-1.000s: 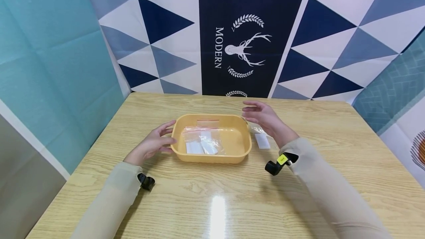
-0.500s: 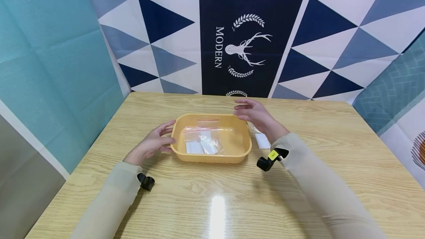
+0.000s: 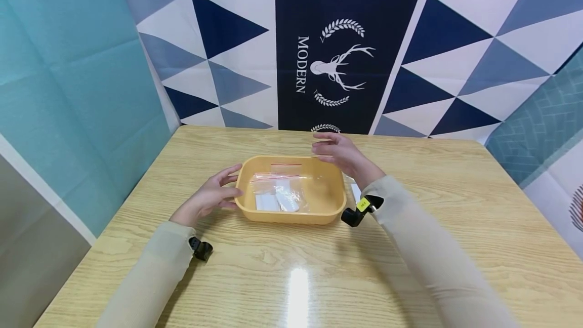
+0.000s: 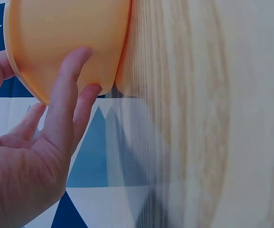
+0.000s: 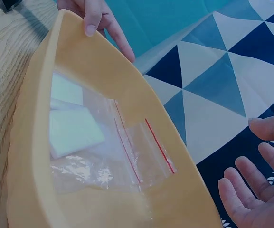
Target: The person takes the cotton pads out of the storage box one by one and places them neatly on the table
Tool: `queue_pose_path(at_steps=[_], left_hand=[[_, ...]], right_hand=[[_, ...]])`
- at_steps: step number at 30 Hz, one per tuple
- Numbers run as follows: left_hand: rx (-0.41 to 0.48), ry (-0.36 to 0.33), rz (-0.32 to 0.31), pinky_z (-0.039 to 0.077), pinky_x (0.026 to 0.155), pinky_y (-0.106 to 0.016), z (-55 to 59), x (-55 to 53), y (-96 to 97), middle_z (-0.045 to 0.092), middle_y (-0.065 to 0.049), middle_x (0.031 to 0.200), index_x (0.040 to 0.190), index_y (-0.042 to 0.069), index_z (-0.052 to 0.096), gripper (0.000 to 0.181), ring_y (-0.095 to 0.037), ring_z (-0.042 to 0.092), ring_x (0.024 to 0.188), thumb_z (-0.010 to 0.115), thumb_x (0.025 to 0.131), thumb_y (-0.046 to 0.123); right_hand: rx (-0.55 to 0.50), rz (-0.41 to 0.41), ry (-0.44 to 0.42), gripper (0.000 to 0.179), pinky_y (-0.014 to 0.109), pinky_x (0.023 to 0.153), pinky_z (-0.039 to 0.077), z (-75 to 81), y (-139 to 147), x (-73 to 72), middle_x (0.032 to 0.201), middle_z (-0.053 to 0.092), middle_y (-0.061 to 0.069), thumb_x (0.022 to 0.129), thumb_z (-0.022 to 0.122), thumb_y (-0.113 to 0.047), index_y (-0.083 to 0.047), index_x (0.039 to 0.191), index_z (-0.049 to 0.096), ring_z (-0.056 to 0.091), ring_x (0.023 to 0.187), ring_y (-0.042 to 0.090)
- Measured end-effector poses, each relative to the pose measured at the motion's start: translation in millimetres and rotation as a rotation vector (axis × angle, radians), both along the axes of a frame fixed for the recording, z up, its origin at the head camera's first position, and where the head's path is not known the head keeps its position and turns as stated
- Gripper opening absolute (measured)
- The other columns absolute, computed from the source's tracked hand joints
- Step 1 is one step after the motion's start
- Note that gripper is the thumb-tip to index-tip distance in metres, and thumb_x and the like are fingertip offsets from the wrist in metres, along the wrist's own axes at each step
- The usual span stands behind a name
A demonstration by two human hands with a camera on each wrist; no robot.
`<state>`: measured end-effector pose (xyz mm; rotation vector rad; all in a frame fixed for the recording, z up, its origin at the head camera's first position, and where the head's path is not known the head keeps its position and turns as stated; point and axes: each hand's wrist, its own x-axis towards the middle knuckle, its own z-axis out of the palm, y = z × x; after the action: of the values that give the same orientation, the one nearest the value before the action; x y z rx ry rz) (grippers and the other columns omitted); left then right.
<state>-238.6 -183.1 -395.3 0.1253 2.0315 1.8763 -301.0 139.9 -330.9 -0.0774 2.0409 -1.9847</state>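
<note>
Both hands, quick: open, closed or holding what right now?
Left hand: holding the yellow container at one end.
Right hand: open, fingers loosely bent, holding nothing.

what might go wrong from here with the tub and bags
The left hand holds only one end, so the tub may swivel or tip if moved. The bags in it overlap, so lifting one might drag another. A bag beside the tub shows partly behind the right wrist, which could brush it.
</note>
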Motion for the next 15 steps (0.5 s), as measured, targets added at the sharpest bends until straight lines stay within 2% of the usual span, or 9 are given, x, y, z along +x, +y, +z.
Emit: queue_pose_path(at_steps=[8,15], left_hand=[[0.01,-0.001,0.001,0.056,0.072,-0.041,-0.4,0.0,-1.0,0.029,-0.021,0.144,0.149,0.017,0.022,0.079,-0.039,0.056,0.105,0.062,0.084,-0.002],[0.014,-0.004,-0.004,0.055,0.074,-0.041,-0.8,-0.3,-1.5,0.028,-0.021,0.145,0.15,0.017,0.022,0.079,-0.039,0.056,0.106,0.061,0.084,-0.002]], right_hand=[[-0.027,0.054,-0.007,0.052,0.039,0.1,0.041,-0.2,-9.4,-7.8,0.132,0.046,0.016,0.087,0.062,-0.003,-0.002,0.135,0.044,0.046,0.12,0.031],[-0.027,0.195,-0.028,0.051,0.042,0.101,0.039,-7.2,-20.5,-12.0,0.133,0.043,0.023,0.088,0.06,0.001,0.001,0.135,0.042,0.044,0.122,0.035]])
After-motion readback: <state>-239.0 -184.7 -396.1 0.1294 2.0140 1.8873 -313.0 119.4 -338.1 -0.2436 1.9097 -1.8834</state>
